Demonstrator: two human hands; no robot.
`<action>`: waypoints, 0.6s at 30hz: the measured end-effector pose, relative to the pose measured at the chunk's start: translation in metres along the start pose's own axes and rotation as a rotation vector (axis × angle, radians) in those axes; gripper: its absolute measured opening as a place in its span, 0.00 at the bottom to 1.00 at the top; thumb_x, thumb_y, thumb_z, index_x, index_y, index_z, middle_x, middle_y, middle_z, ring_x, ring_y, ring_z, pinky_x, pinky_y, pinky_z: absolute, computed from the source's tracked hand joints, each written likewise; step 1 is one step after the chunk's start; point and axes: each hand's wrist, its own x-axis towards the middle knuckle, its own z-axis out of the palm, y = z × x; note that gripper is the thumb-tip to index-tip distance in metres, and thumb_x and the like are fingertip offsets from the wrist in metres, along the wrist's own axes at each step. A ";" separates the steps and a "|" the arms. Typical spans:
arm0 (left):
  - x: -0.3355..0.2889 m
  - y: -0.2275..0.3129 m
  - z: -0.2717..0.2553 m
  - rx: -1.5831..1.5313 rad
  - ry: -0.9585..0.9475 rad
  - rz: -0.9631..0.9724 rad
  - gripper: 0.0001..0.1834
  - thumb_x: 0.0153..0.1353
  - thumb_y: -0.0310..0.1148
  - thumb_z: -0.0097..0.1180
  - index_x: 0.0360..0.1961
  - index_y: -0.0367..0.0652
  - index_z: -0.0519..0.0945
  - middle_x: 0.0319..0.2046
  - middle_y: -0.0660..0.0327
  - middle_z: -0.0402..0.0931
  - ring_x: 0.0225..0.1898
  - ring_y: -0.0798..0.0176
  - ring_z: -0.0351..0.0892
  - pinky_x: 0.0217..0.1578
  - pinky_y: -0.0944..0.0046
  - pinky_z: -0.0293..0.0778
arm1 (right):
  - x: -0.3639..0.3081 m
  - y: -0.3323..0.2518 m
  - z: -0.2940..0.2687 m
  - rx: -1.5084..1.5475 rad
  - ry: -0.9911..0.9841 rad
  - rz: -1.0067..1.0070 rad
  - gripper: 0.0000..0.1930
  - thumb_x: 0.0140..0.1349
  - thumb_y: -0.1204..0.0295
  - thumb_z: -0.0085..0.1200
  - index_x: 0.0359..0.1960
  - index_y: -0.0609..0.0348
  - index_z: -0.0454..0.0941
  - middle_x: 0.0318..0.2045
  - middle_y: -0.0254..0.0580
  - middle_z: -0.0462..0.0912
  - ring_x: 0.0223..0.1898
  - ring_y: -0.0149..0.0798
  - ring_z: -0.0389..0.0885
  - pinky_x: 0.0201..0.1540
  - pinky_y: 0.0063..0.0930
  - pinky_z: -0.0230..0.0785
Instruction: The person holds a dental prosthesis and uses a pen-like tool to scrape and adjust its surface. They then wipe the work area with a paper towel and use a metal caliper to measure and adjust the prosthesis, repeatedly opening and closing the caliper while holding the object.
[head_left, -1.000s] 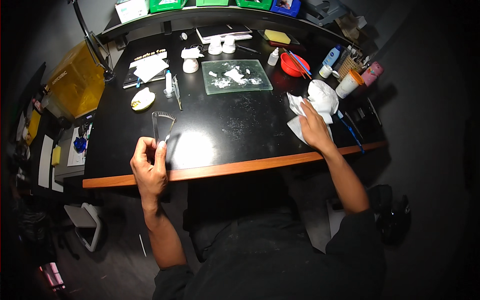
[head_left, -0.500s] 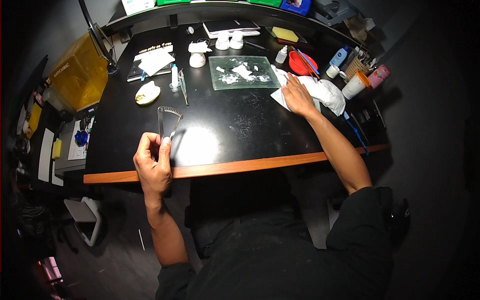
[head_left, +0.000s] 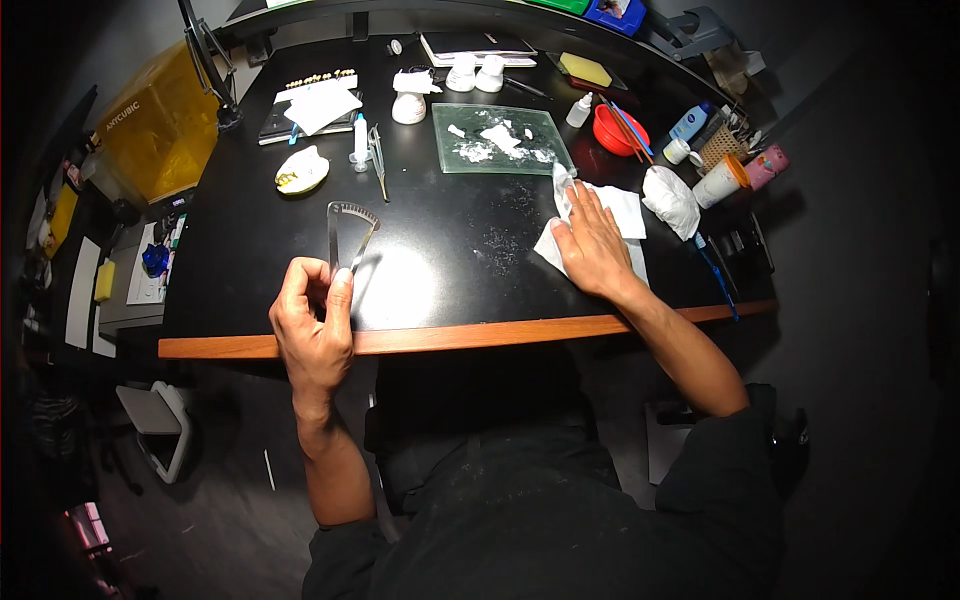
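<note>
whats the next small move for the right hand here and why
Probably slide the right hand leftward with the white tissue under it, over the white specks: they lie scattered on the black tabletop just left of the tissue, and the left hand holds the metal gauge well off to their other side.

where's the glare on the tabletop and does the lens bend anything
Head view: washed-out glare on the black tabletop, right of the caliper gauge in the left hand; head view: wooden front edge bows slightly; head view: lower right corner fades to near-black.
</note>
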 end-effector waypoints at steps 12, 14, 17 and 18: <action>0.001 0.004 0.002 0.041 0.036 0.010 0.11 0.66 0.26 0.61 0.30 0.38 0.71 0.21 0.69 0.67 0.24 0.76 0.62 0.26 0.70 0.62 | 0.033 -0.003 0.008 0.014 -0.013 -0.123 0.38 0.74 0.50 0.36 0.76 0.67 0.54 0.79 0.57 0.50 0.80 0.54 0.45 0.80 0.49 0.36; 0.002 0.004 0.004 0.025 0.039 0.003 0.11 0.66 0.27 0.61 0.29 0.39 0.71 0.21 0.69 0.67 0.24 0.76 0.63 0.26 0.71 0.62 | 0.035 -0.005 0.004 0.022 -0.048 -0.221 0.39 0.75 0.48 0.35 0.76 0.67 0.53 0.79 0.56 0.49 0.80 0.54 0.44 0.80 0.49 0.35; 0.000 0.003 0.003 0.002 0.049 0.003 0.11 0.67 0.27 0.61 0.30 0.39 0.71 0.22 0.69 0.66 0.25 0.77 0.62 0.27 0.72 0.60 | 0.036 -0.015 0.001 0.039 -0.065 -0.361 0.39 0.75 0.47 0.35 0.77 0.67 0.52 0.79 0.57 0.49 0.80 0.55 0.44 0.80 0.49 0.36; -0.001 0.002 0.001 -0.003 0.056 0.006 0.11 0.68 0.27 0.60 0.30 0.40 0.71 0.22 0.70 0.66 0.25 0.78 0.61 0.27 0.72 0.59 | 0.033 -0.021 -0.001 0.043 -0.078 -0.405 0.40 0.76 0.47 0.35 0.77 0.67 0.51 0.78 0.58 0.50 0.80 0.56 0.44 0.80 0.50 0.36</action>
